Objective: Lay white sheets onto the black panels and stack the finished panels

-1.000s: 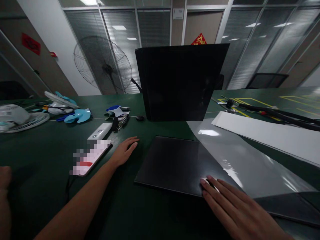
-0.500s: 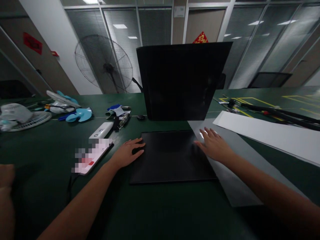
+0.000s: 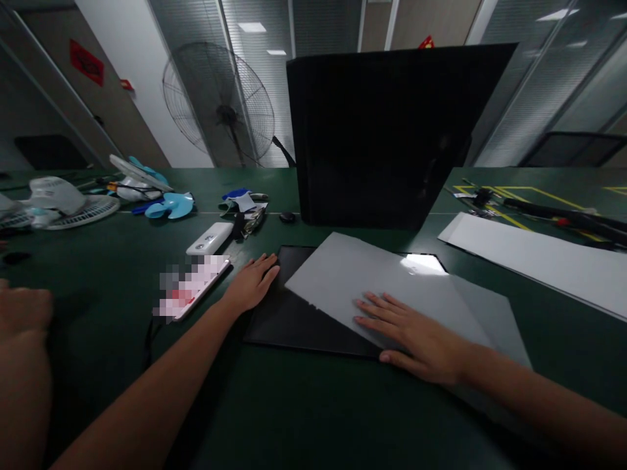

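Both our hands down, left hand (image 3: 252, 284) on the black board (image 3: 289, 320), fingers (image 3: 267, 267) together, right hand (image 3: 414, 329) on the grey sheet (image 3: 362, 274), fingers (image 3: 377, 307) apart, writing on the phone (image 3: 193, 287) blurred.

The thin grey shiny sheet (image 3: 372, 274) covers most of the flat black square board (image 3: 289, 320), so only the board's left part and a far corner show. The right hand (image 3: 416, 333) lies flat on the sheet and hides the bit under it. The left hand (image 3: 252, 284) covers a bit of the board's left edge. The screen of the white phone (image 3: 191, 294) is blurred into little squares. The long white paper strip (image 3: 539, 261) runs off the right edge, and the white flat fan (image 3: 63, 202) off the left. A blurry skin-coloured shape (image 3: 22, 365) at the left edge is cut off; I cannot tell what it is. The small blue and white bits (image 3: 242, 205) are too small to tell.
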A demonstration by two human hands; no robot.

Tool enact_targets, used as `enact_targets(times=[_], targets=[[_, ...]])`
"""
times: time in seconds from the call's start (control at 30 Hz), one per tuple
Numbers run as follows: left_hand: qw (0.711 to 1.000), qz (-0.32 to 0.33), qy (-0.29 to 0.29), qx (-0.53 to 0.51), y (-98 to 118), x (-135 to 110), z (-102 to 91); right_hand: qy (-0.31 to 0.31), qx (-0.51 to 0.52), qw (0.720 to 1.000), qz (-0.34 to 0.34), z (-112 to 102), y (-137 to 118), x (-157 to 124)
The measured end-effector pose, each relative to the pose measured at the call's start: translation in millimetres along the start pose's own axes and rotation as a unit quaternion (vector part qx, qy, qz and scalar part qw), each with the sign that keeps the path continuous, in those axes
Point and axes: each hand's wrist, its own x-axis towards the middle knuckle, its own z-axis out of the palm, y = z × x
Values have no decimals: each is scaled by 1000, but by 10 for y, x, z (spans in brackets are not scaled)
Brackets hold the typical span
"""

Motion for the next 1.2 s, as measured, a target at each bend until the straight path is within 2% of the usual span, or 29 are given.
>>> enact_targets(times=[0.1,0.23,0.33,0.4,0.47,0.5,0.57,0.63,0.7,0.77,0.8,0.87,1.07,1.2], targets=[[1000,-16,-7,-19,18,-21,-36,-25,24,999,-42,-104,32,207],[999,1,-33,-5,3,-46,-74,-7,56,992,-111,-66,-29,415],[997,42,-66,18,-28,-56,-96,-5,50,989,-140,-74,-41,430],[994,56,-90,31,-29,-61,-122,11,13,992,-126,-173,109,354],[992,58,-101,39,-12,-63,-150,89,-47,993,-56,-332,456,197],[993,56,-101,40,0,-62,-162,152,-83,985,1,-414,700,83],[993,55,-98,40,23,-60,-176,278,-161,938,128,-534,1270,-213],[993,58,-97,37,34,-59,-172,359,-242,868,242,-559,1832,-566],[993,63,-93,33,33,-59,-154,336,-251,819,392,-502,2247,-896],[994,67,-85,31,27,-60,-131,280,-205,776,526,-429,2447,-1126],[994,67,-83,30,25,-61,-120,251,-176,763,570,-407,2472,-1192],[994,64,-86,31,29,-61,-105,210,-138,752,609,-408,2424,-1233],[991,77,-97,55,88,-86,-118,168,-157,751,619,-570,2073,-1071],[985,86,-125,78,107,-100,-133,182,-194,742,615,-674,1721,-902]])
